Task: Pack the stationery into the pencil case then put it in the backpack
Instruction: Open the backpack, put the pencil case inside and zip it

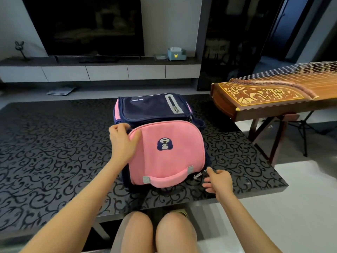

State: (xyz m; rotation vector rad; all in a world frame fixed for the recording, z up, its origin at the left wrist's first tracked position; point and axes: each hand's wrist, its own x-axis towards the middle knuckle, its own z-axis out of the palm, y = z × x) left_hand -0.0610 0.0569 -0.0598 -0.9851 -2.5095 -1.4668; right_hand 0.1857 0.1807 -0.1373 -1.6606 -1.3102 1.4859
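Backpack [173, 132] on counter [54, 143], label illegible. Left grip [124, 141] holds its 10 o'clock corner; right grip [218, 181] pinches 4 o'clock zipper pull [199, 174].

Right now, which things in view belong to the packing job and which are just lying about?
Job: backpack, its zipper pull, left hand gripping its corner, right hand pinching the pull. No pencil case or stationery visible.
Lying about: zither, television, tissue box, floor scale.

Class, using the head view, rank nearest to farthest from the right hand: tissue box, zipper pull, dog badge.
1. zipper pull, at the right hand thumb.
2. dog badge, centre of the pink flap.
3. tissue box, on the far shelf.
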